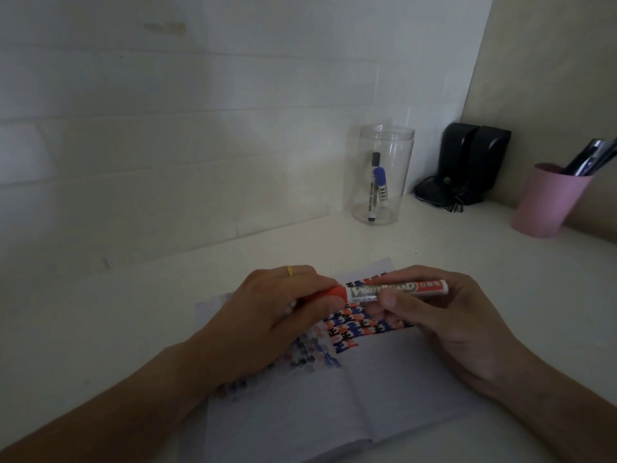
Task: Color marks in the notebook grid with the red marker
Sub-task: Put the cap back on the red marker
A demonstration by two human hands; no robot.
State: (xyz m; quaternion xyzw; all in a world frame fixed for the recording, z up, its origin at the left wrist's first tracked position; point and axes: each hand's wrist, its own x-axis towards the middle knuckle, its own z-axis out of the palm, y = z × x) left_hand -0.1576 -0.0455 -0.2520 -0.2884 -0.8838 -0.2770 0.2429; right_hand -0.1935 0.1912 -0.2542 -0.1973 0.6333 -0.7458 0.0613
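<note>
- Holding the red marker (397,290) level and crosswise above the open notebook (337,389), with both hands meeting on it.
- Left hand (273,309) closing around the marker's red cap (329,295), fingers wrapped tight on it; wearing a yellow ring (289,271) on one finger.
- Right hand (444,315) pinching the white printed barrel, thumb pressing from the near side and fingers curling over the far side, clamped firmly on the marker.
- Cap sitting on the barrel or just at its end; impossible to tell whether any gap is opening between them.
- Notebook lying flat on the white desk (133,329), spread open beneath the wrists, its lower pages blank.
- Showing, on the notebook's upper part, a grid of marks (354,325) in red, blue and black, directly under the marker and partly covered by both hands.
- Bleeding faintly through the left page, blurred coloured dots beside the left wrist.
- Standing well apart at the back of the desk, a clear jar (380,175) holding a black marker and a blue marker.
- Sitting in the corner right of the jar, black speakers (474,162) with a cable coiling at their base.
- Standing near the right edge, a pink cup (547,202) with dark pens sticking out.
</note>
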